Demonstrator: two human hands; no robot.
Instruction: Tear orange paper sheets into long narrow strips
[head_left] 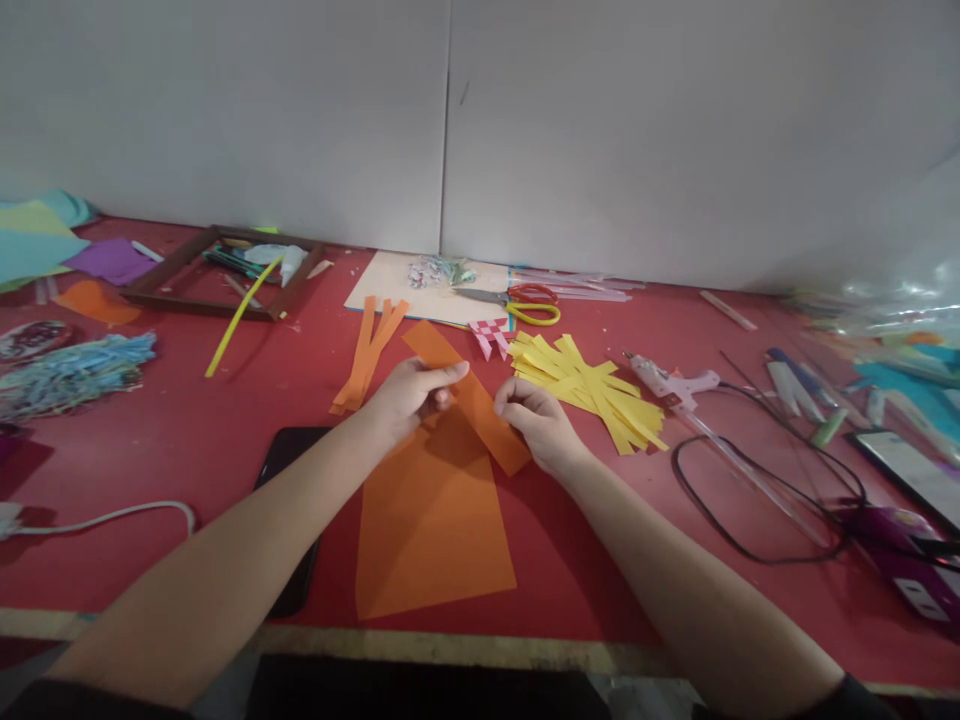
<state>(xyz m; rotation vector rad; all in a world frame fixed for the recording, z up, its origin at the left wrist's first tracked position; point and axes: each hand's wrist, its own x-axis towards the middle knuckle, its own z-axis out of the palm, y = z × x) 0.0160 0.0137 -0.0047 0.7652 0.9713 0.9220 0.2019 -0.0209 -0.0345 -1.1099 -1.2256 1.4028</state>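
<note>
My left hand is closed on a wide orange paper strip, its thumb lying over the upper part. The strip slants down to the right above a larger orange paper sheet on the table. At the strip's right edge, my right hand has its fingers pinched together; whether they grip the paper is hard to make out. Narrow orange strips lie just beyond my left hand. A pile of yellow paper strips lies to the right of my right hand.
Scissors rest by a pale board and a pink woven paper piece. To the right are a pink glue gun with a looped black cord. A dark phone lies under my left forearm. A wooden frame stands back left.
</note>
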